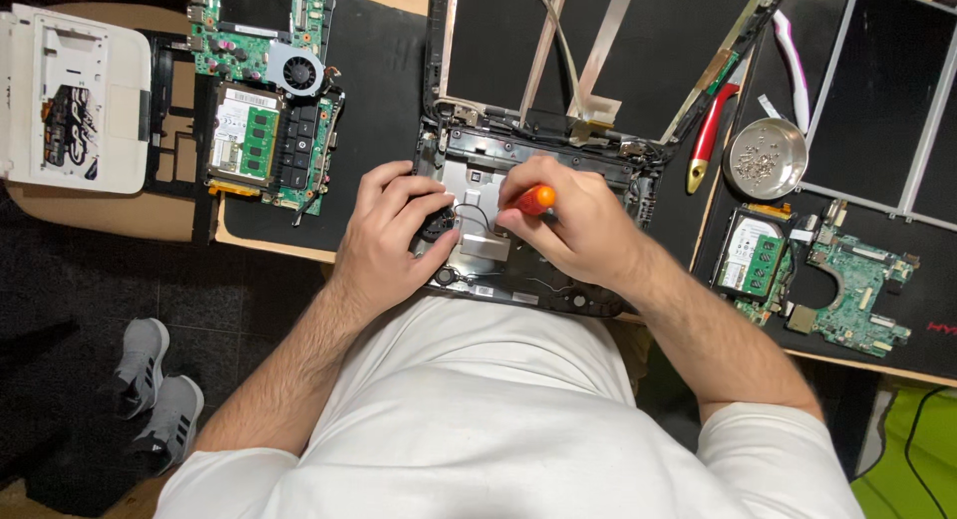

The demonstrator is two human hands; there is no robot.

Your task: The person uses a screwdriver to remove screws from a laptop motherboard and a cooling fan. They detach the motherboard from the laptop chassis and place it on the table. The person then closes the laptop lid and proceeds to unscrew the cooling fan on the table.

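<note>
Both forearms reach forward over the opened laptop base (538,280) at the tabletop's near edge. Right hand (568,220) has its grip closed around an orange-handled screwdriver (536,199), handle end toward the camera, shaft hidden. Left hand (389,230) lies curled on the base's left side, holding nothing visible.

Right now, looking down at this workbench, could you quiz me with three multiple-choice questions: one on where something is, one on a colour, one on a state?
1. Where is the metal dish of screws?
A. right of the opened laptop base
B. on the floor
C. on the white cover

2. What colour is the screwdriver handle in the right hand?
A. blue
B. orange
C. green

3. How is the left hand?
A. raised in the air
B. holding a dish
C. resting on the opened laptop base

Answers: 1 A, the dish sits on the mat to the right; 2 B, an orange end shows above the fingers; 3 C, its fingers press on the base's left part.
</note>
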